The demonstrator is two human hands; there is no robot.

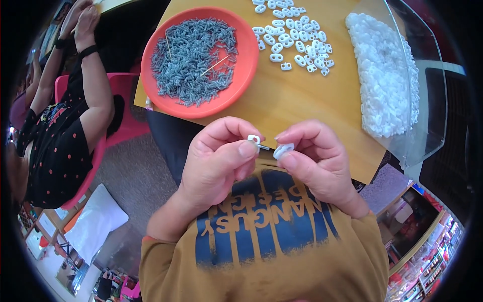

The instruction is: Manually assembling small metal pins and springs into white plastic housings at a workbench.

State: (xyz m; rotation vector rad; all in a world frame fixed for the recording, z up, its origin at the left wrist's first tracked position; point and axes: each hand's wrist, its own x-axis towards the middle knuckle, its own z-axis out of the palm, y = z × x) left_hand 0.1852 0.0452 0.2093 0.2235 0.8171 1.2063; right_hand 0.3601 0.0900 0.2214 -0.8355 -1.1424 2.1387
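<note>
White holed piece: sits clamped between thumb and forefinger of the left hand, by the near edge of the yellow table, along with a slim grey piece pointing right; gripped low, seemingly to leave the hole uncovered. Clamped likewise in the right hand: a white part, near but apart, perhaps facing inward for close sight. At far left, a red bowl of grey pieces, apparently within left-hand reach; at far right, white parts in a clear container, handy for the right; between bowl and container, loose two-holed pieces, probably spread out for easy picking.
</note>
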